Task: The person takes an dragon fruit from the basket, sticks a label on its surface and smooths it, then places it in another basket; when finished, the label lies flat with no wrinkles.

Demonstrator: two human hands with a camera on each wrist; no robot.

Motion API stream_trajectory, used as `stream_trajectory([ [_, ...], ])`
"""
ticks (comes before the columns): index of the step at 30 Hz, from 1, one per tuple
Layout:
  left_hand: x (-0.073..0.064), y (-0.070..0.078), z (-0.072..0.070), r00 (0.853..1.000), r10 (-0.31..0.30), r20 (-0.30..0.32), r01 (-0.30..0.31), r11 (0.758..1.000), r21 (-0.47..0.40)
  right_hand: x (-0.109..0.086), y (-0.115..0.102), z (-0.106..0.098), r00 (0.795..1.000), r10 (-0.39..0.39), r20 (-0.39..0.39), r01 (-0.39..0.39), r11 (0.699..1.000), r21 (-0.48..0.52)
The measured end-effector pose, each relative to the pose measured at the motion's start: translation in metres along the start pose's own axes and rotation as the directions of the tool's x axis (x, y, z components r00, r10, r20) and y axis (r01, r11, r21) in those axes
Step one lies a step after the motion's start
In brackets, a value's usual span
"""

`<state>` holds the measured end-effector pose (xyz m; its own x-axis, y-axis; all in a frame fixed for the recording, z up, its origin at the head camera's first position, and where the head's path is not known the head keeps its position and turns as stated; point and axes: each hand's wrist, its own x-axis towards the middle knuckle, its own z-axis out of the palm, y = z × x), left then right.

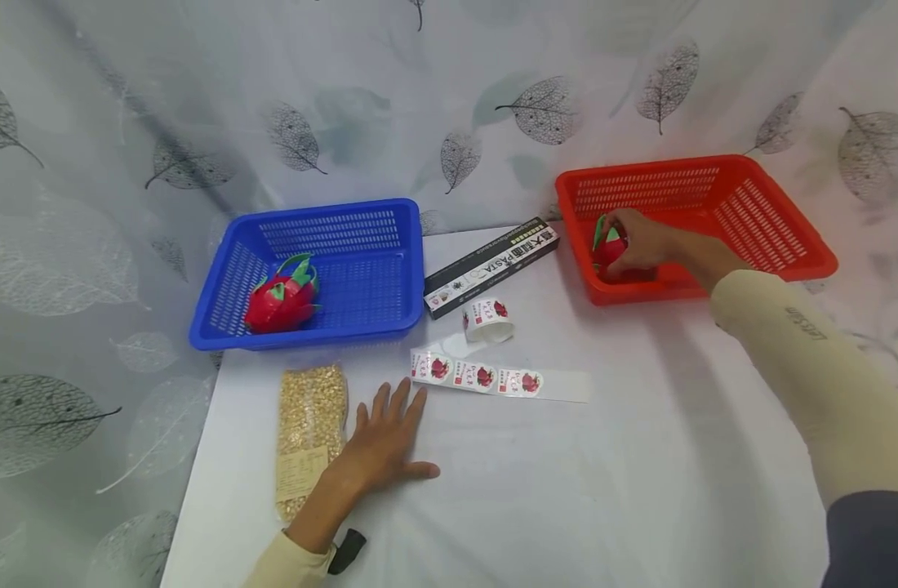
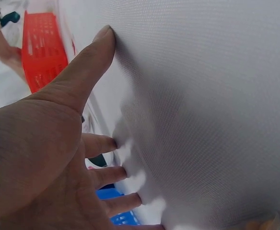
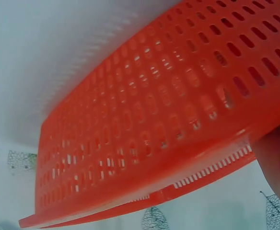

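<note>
In the head view my right hand (image 1: 643, 243) reaches into the red basket (image 1: 775, 282) and grips a red dragon fruit (image 1: 612, 250) with green leaf tips at its left end. The right wrist view shows mostly the basket's slotted side (image 3: 130, 115), with the fingers hidden behind it. My left hand (image 1: 383, 445) rests spread on the white table, fingers straight and holding nothing. It lies just right of a clear bag of yellow kernels (image 1: 311, 416) and below a strip of dragon fruit stickers (image 1: 486, 377).
A blue basket (image 1: 361, 294) with another dragon fruit (image 1: 282, 302) stands at the back left. Between the baskets lie a black-and-white pasta box (image 1: 491, 268) and the curled end of the sticker roll (image 1: 489, 321). A leaf-patterned curtain (image 1: 390, 106) hangs behind.
</note>
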<state>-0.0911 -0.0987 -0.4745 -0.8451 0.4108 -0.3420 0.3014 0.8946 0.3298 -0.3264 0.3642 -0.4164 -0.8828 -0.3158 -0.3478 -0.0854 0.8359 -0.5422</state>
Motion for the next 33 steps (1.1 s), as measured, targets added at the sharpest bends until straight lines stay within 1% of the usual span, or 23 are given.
stream_trajectory([
  [4, 0.000, 0.001, 0.000, 1.000, -0.005, 0.005, 0.005, 1.000, 0.007, 0.000, 0.007, 0.001, 1.000, 0.013, -0.005, -0.013, 0.999, 0.035],
  [9, 0.001, 0.000, 0.002, 1.000, -0.013, 0.015, 0.013, 1.000, 0.011, 0.001, 0.010, 0.001, 1.000, 0.019, -0.004, -0.018, 1.000, 0.023],
  [13, 0.002, 0.000, 0.003, 1.000, -0.013, 0.010, 0.013, 1.000, 0.023, 0.000, 0.009, 0.000, 1.000, 0.016, -0.027, -0.015, 1.000, 0.008],
  [22, 0.002, 0.000, 0.001, 1.000, -0.010, 0.016, 0.010, 1.000, 0.018, -0.006, 0.008, 0.000, 0.996, 0.014, -0.086, -0.013, 1.000, 0.021],
  [29, 0.002, -0.002, 0.002, 1.000, -0.014, 0.018, 0.014, 1.000, 0.019, -0.007, 0.009, 0.006, 0.992, -0.028, -0.125, 0.030, 0.999, 0.011],
  [33, 0.002, -0.003, 0.003, 1.000, -0.010, 0.018, 0.010, 1.000, 0.017, -0.008, 0.012, 0.009, 0.990, -0.032, -0.137, 0.034, 0.999, 0.012],
])
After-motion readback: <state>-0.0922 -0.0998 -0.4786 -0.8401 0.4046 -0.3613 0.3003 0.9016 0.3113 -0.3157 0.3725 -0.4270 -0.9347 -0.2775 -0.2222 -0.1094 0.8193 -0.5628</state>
